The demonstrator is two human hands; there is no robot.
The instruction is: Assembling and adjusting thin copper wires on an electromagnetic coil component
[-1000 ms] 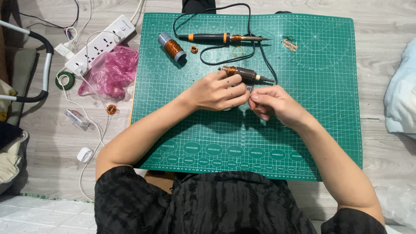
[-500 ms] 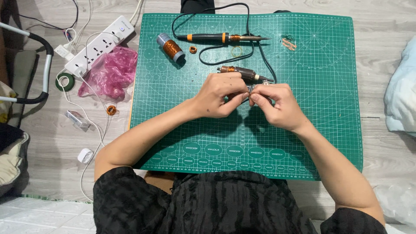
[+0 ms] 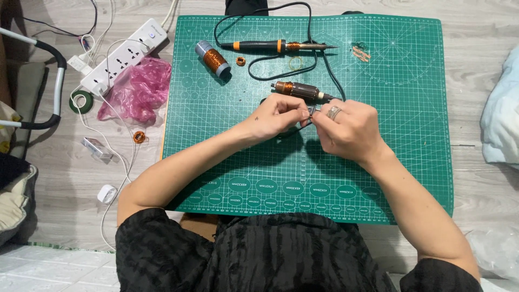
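My left hand [image 3: 280, 114] and my right hand [image 3: 348, 127] meet over the middle of the green cutting mat [image 3: 411, 162]. Their fingertips pinch a small dark part [image 3: 309, 116] between them; most of it is hidden by the fingers. A ring sits on my right hand. Just beyond the hands lies a motor rotor with copper windings [image 3: 298, 90]. Farther back lie a soldering iron [image 3: 273, 46] with a black cord and a spool of copper wire [image 3: 213, 58].
A small copper ring [image 3: 240, 61] and copper wire scraps [image 3: 360, 52] lie on the mat's far side. Left of the mat are a white power strip [image 3: 121, 54], a pink plastic bag [image 3: 138, 89], a tape roll [image 3: 81, 101] and white cables. A pale cloth [image 3: 503, 113] lies at right.
Both hands have drawn closer together over the mat's middle, the right hand sliding up toward the left. The fingertips now meet on the small part.
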